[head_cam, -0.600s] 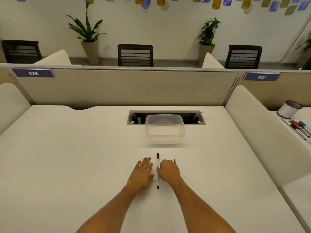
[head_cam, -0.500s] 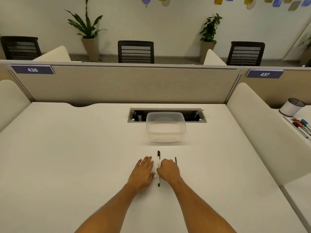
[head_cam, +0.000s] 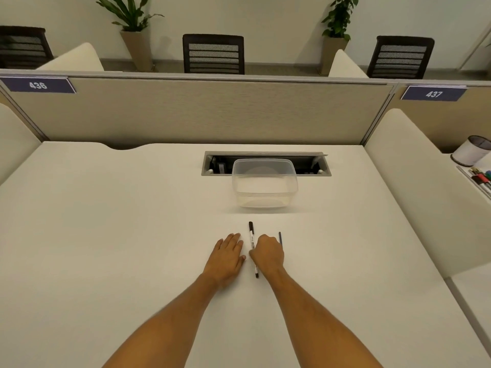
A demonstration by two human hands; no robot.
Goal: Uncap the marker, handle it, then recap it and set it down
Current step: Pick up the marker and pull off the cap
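Observation:
A white marker [head_cam: 252,236] with a black cap lies lengthwise on the white desk [head_cam: 106,235], cap end pointing away from me. My left hand [head_cam: 227,254] rests flat on the desk just left of it, fingers slightly apart and holding nothing. Right of the marker sits my right hand [head_cam: 268,252], its fingers curled into a loose fist. Its thumb edge touches and covers the marker's middle. The marker stays flat on the desk. A thin dark pen [head_cam: 280,238] pokes out from behind the right hand.
A clear plastic container [head_cam: 264,185] stands just beyond the marker, in front of an open cable tray [head_cam: 265,163]. A partition wall [head_cam: 199,112] closes the desk's far side. On the neighbouring desk at right are a white cup [head_cam: 471,151] and several coloured markers [head_cam: 481,177].
The view has tilted slightly downward. Both hands and the marker stay where they were.

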